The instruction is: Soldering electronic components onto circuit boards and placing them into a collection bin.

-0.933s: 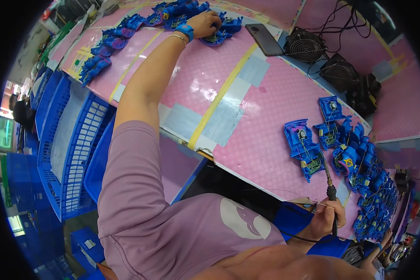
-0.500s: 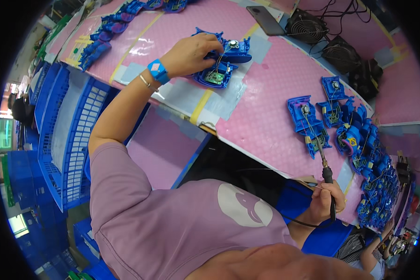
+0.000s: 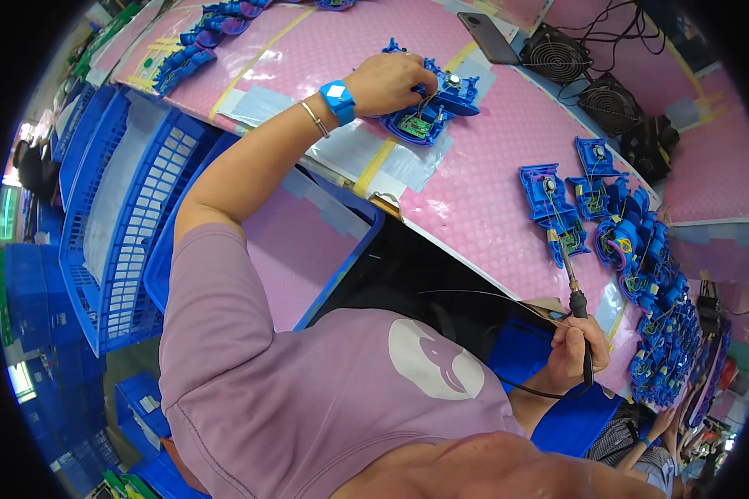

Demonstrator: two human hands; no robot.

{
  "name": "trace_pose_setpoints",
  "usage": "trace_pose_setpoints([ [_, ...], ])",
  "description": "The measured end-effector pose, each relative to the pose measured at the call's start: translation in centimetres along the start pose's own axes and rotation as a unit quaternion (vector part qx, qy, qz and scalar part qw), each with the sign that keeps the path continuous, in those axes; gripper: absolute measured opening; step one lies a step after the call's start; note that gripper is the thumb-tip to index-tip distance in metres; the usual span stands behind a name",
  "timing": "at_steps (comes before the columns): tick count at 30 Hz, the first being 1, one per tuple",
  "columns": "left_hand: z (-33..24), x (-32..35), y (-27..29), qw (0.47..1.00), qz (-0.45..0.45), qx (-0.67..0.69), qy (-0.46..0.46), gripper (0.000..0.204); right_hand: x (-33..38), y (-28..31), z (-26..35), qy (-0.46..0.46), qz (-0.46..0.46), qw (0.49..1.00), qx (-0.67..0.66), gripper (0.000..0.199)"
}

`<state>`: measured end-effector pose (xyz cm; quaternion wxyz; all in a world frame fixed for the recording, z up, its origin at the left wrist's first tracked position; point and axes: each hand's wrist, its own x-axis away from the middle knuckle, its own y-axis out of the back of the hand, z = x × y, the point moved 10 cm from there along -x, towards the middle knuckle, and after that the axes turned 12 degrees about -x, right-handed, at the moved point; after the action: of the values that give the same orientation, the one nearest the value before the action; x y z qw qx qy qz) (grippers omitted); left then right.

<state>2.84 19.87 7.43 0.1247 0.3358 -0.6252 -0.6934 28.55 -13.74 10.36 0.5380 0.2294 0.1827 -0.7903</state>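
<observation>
My left hand (image 3: 395, 83), wearing a blue wristwatch (image 3: 338, 101) and a bracelet, has its fingers curled onto an opened blue plastic housing (image 3: 462, 106) at the far middle of the table. Inside that housing are a round silver part (image 3: 452, 81), thin wires and a green circuit board (image 3: 414, 125). My right hand (image 3: 576, 349), near the front edge, grips a soldering iron (image 3: 579, 304) by its black handle. The iron's tip points at a second opened housing (image 3: 545, 193), over its lower board; contact cannot be made out. A thin wire (image 3: 474, 293) extends left from around my right hand.
Many similar blue housings (image 3: 662, 333) are heaped on the right, others (image 3: 183, 66) line the far left. A phone (image 3: 488, 38) and two black fans (image 3: 555, 55) sit at the back. Blue crates (image 3: 133, 241) stand left. Another person's arm (image 3: 641, 445) shows lower right.
The whole view has shifted slightly. My left hand has slid a little rightward over its housing. My right hand still holds the soldering iron near the same housing.
</observation>
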Motion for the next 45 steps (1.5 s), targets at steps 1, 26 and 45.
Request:
trace_pose_setpoints([
  [1, 0.1, 0.1, 0.1, 1.0, 0.0, 0.001, 0.002, 0.017, 0.2, 0.1, 0.1, -0.006, -0.003, 1.0, 0.003, 0.018],
  [26, 7.2, 45.8, -24.7, 0.825, 0.142, -0.022, 0.546, 0.017, -1.3, -4.4, -0.5, 0.013, 0.069, 0.997, -0.025, 0.019],
  [45, 9.4, 25.7, 5.7, 0.836, -0.46, -0.03, 0.299, 0.017, -4.1, -6.4, -4.8, -0.018, 0.051, 0.998, -0.029, 0.015],
])
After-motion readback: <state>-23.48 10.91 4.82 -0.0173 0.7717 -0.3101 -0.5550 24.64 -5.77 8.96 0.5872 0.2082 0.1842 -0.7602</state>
